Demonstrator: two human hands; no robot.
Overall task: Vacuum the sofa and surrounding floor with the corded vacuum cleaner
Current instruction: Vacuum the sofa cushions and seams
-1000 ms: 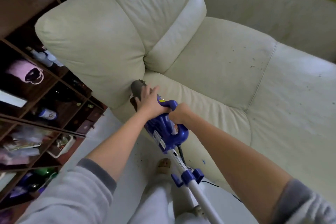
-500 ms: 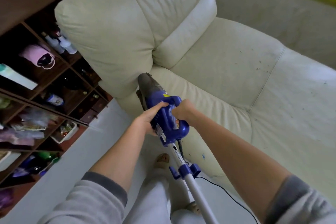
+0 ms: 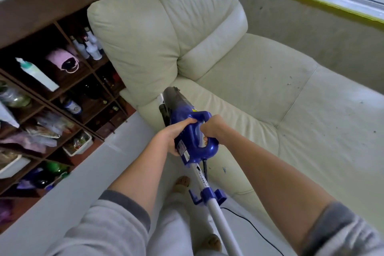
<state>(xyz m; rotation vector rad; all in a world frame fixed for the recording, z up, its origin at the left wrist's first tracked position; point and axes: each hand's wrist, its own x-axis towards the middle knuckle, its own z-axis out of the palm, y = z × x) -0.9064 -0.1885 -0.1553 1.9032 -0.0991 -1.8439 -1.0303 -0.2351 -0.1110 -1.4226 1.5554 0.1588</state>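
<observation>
Between both hands sat the blue vacuum cleaner (image 3: 194,141), right hand (image 3: 212,131) wrapped round its loop handle to steer, left hand (image 3: 172,137) clasping the body for support, nozzle seemingly aimed ahead at the sofa (image 3: 259,93) arm's base. A second earlier the left hand lay further forward, over the grey canister.

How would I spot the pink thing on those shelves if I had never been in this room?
Start at the dark wooden shelf unit left of the cream sofa. In an upper cubby, between a white bottle with a teal top lying tilted and a cluster of small white bottles, sits the pink item. It is the only pink, soft-looking thing there, with a dark patch on its front.
</observation>
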